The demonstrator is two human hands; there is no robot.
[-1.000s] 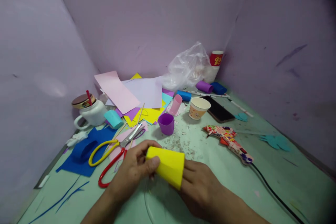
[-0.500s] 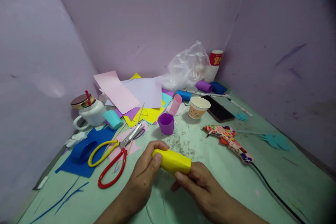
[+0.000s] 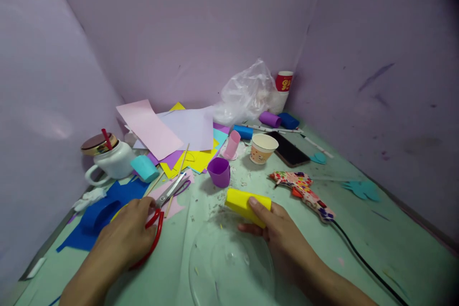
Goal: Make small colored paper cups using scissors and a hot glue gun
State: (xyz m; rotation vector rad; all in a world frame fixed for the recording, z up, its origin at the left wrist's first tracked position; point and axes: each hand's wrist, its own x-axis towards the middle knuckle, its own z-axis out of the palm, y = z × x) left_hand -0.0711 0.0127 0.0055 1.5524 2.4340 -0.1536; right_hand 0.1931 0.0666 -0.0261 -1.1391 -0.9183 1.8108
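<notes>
From where I stand, the 2 hands are apart: the right hand [image 3: 278, 227] pinches the yellow tube [image 3: 241, 203] between thumb and fingers, near the far rim of the clear disc [image 3: 229, 272]. The left hand [image 3: 127, 229] curls over the scissors' [image 3: 168, 194] handles; I can't tell if its fingers grip them. The purple cup [image 3: 219, 173] stands beyond the tube, the glue gun [image 3: 304, 193] to its right.

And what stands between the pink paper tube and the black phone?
In the head view, the patterned paper cup stands between the pink paper tube and the black phone.
</notes>
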